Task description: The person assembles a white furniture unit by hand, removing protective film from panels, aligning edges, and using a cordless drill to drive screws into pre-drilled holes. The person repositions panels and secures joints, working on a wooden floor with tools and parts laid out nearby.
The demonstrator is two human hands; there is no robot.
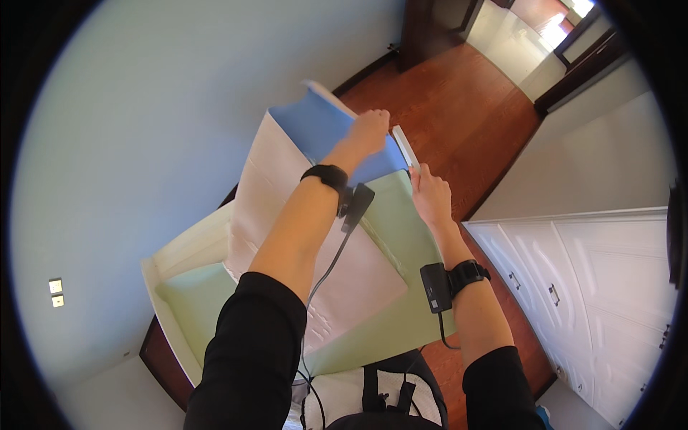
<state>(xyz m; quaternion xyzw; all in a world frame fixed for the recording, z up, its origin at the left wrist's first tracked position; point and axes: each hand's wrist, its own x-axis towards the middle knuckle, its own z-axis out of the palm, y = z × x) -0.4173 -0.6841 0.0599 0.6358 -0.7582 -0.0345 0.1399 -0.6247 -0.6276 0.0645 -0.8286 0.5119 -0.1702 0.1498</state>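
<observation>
A large pale pink sheet [276, 168] lies slanted across a pale green surface [390, 204]. Beyond them is a blue surface [304, 125] with a raised pale edge at its far side. My left hand [369, 132] is over the blue part, its fingers curled closed and slightly blurred; what they hold, if anything, is hidden. Farther right, my right hand [432, 195] closes its thumb and fingers on the near end of a narrow white strip [405, 147] along the right edge.
A cream raised rim [168, 347] bounds the green surface on the left, near a pale blue wall [158, 129]. White cabinets [573, 272] with dark handles line the right side. Reddish wooden floor [459, 107] runs toward a doorway. A cable [330, 269] trails from the left wrist device.
</observation>
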